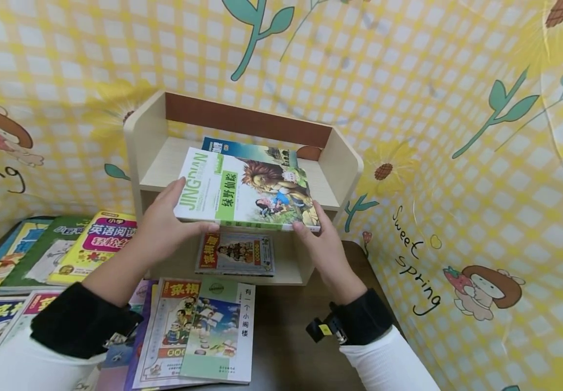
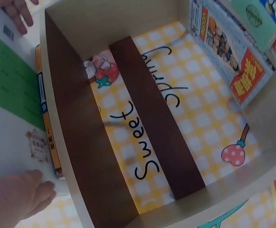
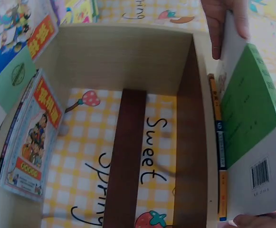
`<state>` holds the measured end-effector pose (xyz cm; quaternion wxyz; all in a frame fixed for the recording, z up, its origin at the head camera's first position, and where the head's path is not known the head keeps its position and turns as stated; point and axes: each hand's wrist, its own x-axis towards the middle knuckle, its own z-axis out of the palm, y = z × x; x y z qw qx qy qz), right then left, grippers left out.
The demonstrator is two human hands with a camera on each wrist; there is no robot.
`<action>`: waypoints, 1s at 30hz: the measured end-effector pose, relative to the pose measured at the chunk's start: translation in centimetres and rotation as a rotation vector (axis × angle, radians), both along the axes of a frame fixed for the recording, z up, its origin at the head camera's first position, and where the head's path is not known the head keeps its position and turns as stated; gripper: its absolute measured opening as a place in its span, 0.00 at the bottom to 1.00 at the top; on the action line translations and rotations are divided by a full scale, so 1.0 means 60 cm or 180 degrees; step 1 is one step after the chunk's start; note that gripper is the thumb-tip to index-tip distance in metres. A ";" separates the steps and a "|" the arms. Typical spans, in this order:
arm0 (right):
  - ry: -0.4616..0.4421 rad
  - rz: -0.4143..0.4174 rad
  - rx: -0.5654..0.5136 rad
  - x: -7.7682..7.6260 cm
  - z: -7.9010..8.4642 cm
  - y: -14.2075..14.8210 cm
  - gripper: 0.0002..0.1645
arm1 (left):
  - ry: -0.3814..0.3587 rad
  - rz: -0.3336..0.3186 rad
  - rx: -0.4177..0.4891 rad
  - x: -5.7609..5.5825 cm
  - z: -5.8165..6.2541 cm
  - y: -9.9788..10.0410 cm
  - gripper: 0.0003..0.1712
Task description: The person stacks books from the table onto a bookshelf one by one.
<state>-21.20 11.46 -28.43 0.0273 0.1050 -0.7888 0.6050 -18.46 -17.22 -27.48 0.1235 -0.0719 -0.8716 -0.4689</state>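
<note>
Patterned cloth (image 1: 457, 157) hangs beyond and to the right of the grip, with the dark table (image 1: 286, 336) below. Just ahead of the fingers stands the shelf (image 1: 150, 136). Loose books (image 1: 223, 331) lie on the table, below and left of the grip. The lion book (image 1: 247, 195) sits between the hands, over the shelf's upper board, cover up; a blue book (image 1: 281, 155) shows just behind it, and a comic (image 1: 237, 254) lies in the compartment beneath. The left hand (image 1: 161, 220) is clamped on its left end, the right hand (image 1: 320, 233) on its right near corner. As a paperback it is probably light and bendy, its glossy cover a little slippery; both ends, thumbs by the near-side spine, look the firmest hold, as pages could fan opposite.
</note>
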 end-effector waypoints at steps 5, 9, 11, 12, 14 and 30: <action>0.0129 -0.0311 0.0187 -0.028 0.004 -0.014 0.46 | -0.0043 0.0005 -0.0137 -0.025 0.012 -0.003 0.63; 0.0219 -0.0497 0.0581 -0.047 0.013 -0.022 0.46 | -0.0004 0.0045 -0.0316 -0.045 0.022 -0.002 0.56; 0.0229 -0.0509 0.0726 -0.056 0.018 -0.024 0.46 | -0.0006 0.0038 -0.0367 -0.053 0.026 -0.003 0.54; 0.0226 -0.0506 0.0790 -0.061 0.020 -0.024 0.47 | -0.0001 0.0022 -0.0382 -0.058 0.028 -0.003 0.52; 0.0233 -0.0483 0.0850 -0.069 0.025 -0.025 0.46 | -0.0032 -0.0036 -0.0364 -0.067 0.032 -0.003 0.50; 0.0163 -0.0605 0.1277 -0.122 0.034 -0.021 0.45 | 0.0017 -0.0310 -0.0415 -0.128 0.042 0.006 0.36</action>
